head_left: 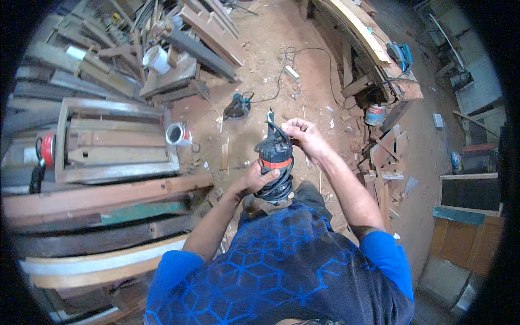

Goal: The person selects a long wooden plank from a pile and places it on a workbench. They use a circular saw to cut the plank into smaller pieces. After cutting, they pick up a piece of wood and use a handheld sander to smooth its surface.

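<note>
A black power tool (274, 152) with an orange-red band stands upright close in front of my body. Its black cord (279, 184) is wound in several turns around the lower part. My left hand (259, 177) is closed around the left side of the tool, thumb over the coils. At its upper right, my right hand (303, 135) has its fingers bent together on a stretch of the cord that arches over the tool's top. The tool's underside is hidden by the coils and my shirt.
Another corded power tool (238, 106) lies on the dirt floor ahead. A white bucket (179, 135) stands left, near a wooden frame (116, 172) and stacked timber (108, 197). At right is a workbench (403, 89) with a blue power tool (400, 57); wood scraps (387, 157) lie below.
</note>
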Tool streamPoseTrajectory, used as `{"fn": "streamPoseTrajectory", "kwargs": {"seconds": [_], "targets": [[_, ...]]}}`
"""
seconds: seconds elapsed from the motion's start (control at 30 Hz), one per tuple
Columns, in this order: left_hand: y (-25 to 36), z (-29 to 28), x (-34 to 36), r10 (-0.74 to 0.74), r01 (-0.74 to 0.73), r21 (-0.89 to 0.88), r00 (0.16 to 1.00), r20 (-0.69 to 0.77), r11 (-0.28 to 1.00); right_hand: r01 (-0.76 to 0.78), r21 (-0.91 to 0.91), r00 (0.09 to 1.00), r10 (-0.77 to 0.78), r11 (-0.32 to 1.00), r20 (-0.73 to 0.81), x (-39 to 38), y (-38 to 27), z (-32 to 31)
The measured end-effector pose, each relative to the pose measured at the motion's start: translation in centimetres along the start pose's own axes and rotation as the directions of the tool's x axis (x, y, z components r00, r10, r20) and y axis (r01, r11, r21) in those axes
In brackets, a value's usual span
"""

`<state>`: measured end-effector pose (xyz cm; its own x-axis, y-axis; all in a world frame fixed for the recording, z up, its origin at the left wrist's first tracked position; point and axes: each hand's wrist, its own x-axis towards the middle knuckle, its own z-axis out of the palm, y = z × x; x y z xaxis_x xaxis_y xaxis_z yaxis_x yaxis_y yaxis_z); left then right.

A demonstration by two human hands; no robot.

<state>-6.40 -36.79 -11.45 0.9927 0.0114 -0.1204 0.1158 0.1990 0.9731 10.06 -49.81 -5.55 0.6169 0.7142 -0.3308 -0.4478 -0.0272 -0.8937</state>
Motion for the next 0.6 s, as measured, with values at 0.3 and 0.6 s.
{"fn": "streamPoseTrajectory", "kwargs": {"seconds": [0.3,0.6], "targets": [[7.6,-3.7,17.9,-0.396,0.373,0.429,0.917,-0.037,0.823,0.311,-0.554,0.912,-0.407,0.773,-0.055,10.7,-6.7,-6.7],[14.7,-2.5,37.4,-0.242,0.229,0.259,0.97,0.02,0.938,0.45,-0.027,0.88,-0.448,0.893,-0.157,26.2,-17.2,-18.2]]}}
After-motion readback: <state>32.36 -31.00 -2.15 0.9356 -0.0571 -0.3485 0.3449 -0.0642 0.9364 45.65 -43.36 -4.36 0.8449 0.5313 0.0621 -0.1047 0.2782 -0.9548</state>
